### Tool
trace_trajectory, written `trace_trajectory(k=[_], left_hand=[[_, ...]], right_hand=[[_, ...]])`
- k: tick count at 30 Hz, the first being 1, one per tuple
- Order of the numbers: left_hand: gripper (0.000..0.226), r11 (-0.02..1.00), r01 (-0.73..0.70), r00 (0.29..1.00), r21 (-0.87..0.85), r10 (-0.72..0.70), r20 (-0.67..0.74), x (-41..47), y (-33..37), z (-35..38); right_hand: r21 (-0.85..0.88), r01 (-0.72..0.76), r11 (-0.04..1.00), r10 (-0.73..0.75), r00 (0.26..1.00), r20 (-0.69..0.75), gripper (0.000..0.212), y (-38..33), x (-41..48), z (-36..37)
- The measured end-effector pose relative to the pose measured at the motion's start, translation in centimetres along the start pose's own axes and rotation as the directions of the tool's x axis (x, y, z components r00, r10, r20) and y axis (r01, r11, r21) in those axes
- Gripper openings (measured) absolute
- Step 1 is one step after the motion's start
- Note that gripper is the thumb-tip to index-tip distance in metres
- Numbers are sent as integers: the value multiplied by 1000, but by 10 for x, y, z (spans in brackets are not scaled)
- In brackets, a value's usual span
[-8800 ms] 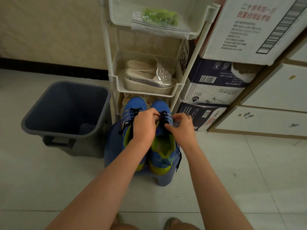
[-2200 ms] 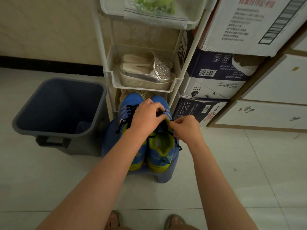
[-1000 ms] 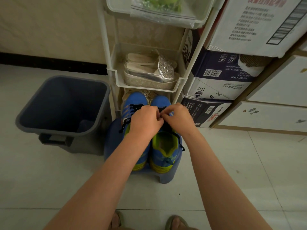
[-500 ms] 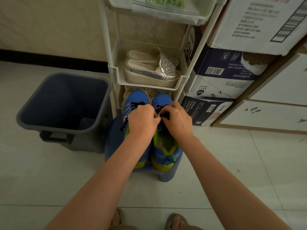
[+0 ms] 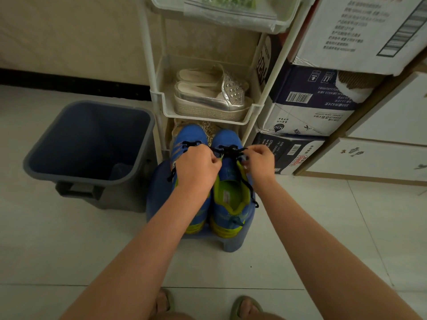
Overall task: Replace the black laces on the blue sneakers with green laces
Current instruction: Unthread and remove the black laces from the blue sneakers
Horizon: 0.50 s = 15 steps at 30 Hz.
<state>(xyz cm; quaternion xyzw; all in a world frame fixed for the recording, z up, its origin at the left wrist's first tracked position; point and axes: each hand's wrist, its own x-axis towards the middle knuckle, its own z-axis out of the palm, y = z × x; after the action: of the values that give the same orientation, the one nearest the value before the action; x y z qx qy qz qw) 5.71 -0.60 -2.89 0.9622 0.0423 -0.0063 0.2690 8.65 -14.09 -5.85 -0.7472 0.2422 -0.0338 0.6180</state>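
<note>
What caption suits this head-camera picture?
Left hand and right hand pinch the black lace of a blue sneaker on a stool.

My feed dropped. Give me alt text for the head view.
Left hand and right hand pinch the black lace near the toe of the right sneaker, which sits beside the left sneaker on a blue stool. A grey bin stands to the left, and a bag of green laces lies on the top shelf of the rack.
</note>
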Motion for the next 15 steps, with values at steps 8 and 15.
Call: trace_trajectory(k=[8, 15], left_hand=[[23, 1000, -4, 1000, -18, 4, -5, 0, 0, 3], [23, 1000, -4, 1000, -11, 4, -12, -1, -2, 0]], right_hand=[[-649, 635, 419, -407, 770, 492, 17, -12, -2, 1], [-653, 466, 596, -475, 861, 181, 8, -11, -4, 0]])
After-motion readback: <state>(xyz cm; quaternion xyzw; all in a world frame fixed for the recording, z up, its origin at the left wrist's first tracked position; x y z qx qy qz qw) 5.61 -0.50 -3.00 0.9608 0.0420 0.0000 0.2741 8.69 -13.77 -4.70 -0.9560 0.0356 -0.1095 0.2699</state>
